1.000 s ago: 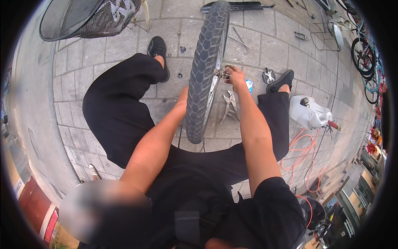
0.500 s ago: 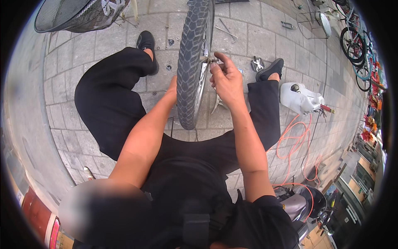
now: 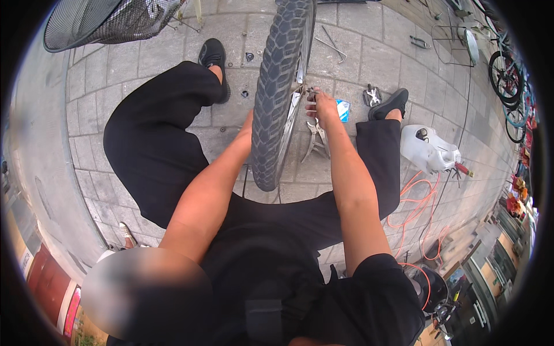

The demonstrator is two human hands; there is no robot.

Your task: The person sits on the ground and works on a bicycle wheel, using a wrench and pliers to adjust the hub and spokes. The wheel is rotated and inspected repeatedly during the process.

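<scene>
- A bicycle wheel with a chunky black rubber tyre (image 3: 280, 98) and a silver metal rim stands upright between the person's knees, over the middle of the light grey paving-slab pavement (image 3: 358, 66).
- The person's right hand (image 3: 324, 108) is at the wheel's right side, fingers curled beside the small metal axle end (image 3: 303, 89); the detail is too fine to tell whether they clamp on it.
- The left hand (image 3: 249, 122) is on the wheel's other side, mostly hidden behind the tyre, so its fingers' state cannot be told.
- Silver metal locking pliers (image 3: 316, 141) lie just beside the right forearm, and a small blue-and-white rectangular packet (image 3: 343, 109) lies near that hand.
- Two thin grey metal rods (image 3: 332, 45) lie farther out, toward the pavement's far edge.
- Near the right black shoe (image 3: 397, 104) is a small black-and-silver part (image 3: 372, 95).
- Toward the pavement's right edge sit a cut-open white plastic jug (image 3: 424, 151) and looping thin orange hose (image 3: 411, 199).
- At the pavement's far left corner is a black wire-mesh basket (image 3: 109, 23).
</scene>
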